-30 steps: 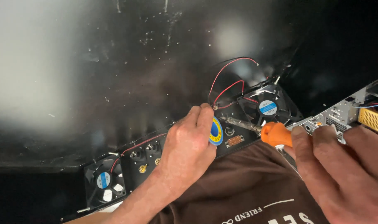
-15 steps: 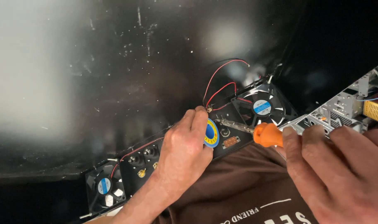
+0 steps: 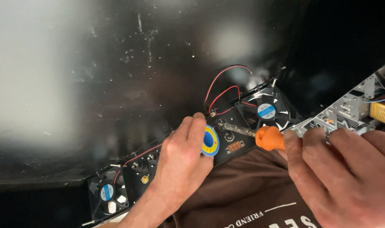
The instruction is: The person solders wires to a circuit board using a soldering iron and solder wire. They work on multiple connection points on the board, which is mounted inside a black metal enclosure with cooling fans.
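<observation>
Left hand (image 3: 182,158): fingers curled on a round blue-and-yellow disc (image 3: 211,141), pressing it against the long black panel (image 3: 230,141).
Right hand (image 3: 340,169): fingers closed round an orange-handled screwdriver (image 3: 269,138), its metal shaft lying across the panel.
Panel: tilted on the dark bench (image 3: 116,84), a black cooling fan (image 3: 266,110) at the upper end and another (image 3: 108,192) at the lower end.
Wires: red and black loops (image 3: 222,86) above the panel.

Counted on the dark bench

Two black cooling fans (image 3: 266,110) (image 3: 108,193), one orange-handled screwdriver (image 3: 260,136), one blue-and-yellow solder spool (image 3: 211,140), two hands: left hand (image 3: 182,158), right hand (image 3: 340,173); one black panel (image 3: 232,139).
</observation>
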